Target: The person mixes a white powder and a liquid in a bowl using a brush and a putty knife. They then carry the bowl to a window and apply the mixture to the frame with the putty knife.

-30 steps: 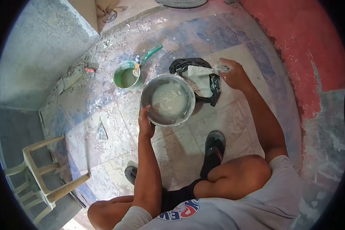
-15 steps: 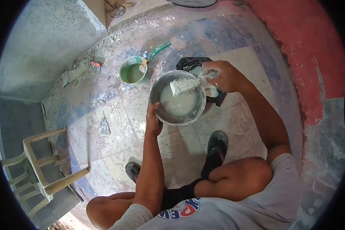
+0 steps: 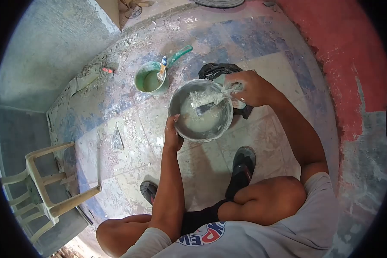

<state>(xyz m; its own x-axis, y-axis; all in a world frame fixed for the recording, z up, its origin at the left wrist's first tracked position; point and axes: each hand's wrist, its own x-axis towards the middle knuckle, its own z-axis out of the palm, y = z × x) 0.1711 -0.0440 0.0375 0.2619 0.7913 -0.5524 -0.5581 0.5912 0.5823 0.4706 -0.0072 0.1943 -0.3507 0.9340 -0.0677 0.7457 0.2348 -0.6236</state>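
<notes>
The bowl [image 3: 201, 118] sits on the floor [image 3: 129, 129], a trowel [image 3: 208, 99] in it; a pail [image 3: 150, 80] at its ten o'clock, a bag [image 3: 219, 69] at one, a chair [image 3: 47, 193] well off at eight.

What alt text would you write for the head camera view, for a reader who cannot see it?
A crouching person's left hand grips a metal bowl of pale paste; the right hand holds a powder-laden putty knife over it. A green cup and a black bag sit beyond on the floor.
</notes>
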